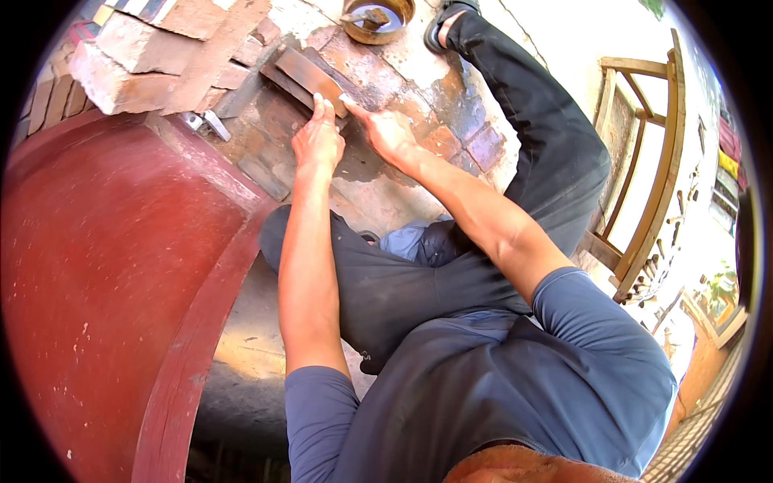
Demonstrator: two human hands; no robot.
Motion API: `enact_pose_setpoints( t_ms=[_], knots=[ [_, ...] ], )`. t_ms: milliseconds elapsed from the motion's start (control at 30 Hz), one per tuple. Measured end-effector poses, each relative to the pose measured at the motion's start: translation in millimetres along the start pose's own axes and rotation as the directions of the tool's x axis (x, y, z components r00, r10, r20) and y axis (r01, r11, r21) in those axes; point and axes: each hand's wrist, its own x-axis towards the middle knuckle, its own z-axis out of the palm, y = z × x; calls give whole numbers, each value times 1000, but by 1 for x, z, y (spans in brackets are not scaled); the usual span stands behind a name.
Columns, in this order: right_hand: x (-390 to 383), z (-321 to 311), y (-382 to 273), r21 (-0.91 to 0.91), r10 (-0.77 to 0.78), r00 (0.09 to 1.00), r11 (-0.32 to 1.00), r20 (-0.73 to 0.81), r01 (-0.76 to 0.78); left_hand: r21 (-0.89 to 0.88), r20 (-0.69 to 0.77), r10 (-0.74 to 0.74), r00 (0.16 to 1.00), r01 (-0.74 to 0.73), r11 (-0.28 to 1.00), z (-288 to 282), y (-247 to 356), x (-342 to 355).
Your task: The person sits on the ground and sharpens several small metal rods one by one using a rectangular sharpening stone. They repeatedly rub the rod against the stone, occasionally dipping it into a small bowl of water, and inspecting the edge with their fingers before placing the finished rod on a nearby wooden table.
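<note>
A long reddish-brown block (309,74), shaped like a whetstone, lies on the wet brick floor beside darker oblong pieces. My left hand (318,143) is at its near end, index and middle fingers reaching forward and pressing down, the others curled in. Close by on the right, my right hand (388,133) points its finger and thumb at the same end, closed around something small. What lies under the fingertips is hidden and too small to name. Beyond the block stands a round bowl (352,32) of water with a brownish lump in it.
Stacked bricks (145,48) rise at the upper left, with a small metal piece (211,124) at their foot. A large red curved panel (105,282) fills the left side. On the right stands a wooden frame (664,161). My bent leg (555,137) extends to the right of the bricks.
</note>
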Motion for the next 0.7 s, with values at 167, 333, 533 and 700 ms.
enact_pose_setpoints(
  t_ms=[167, 333, 533, 700],
  knots=[
    [-5, 5, 4, 55, 36, 999, 998, 3, -36, 17, -2, 16, 1000, -16, 1000, 7, -9, 5],
    [-1, 11, 12, 125, -5, 998, 992, -66, 13, 15, 13, -3, 1000, 3, 1000, 1, -2, 0],
    [9, 18, 13, 174, -43, 986, 982, -160, 71, 9, -37, 44, 998, -44, 999, 3, -9, 4],
    [-7, 11, 11, 234, 16, 1000, 972, -9, -13, 41, 13, -10, 1000, 10, 999, 0, -3, 2]
  ],
)
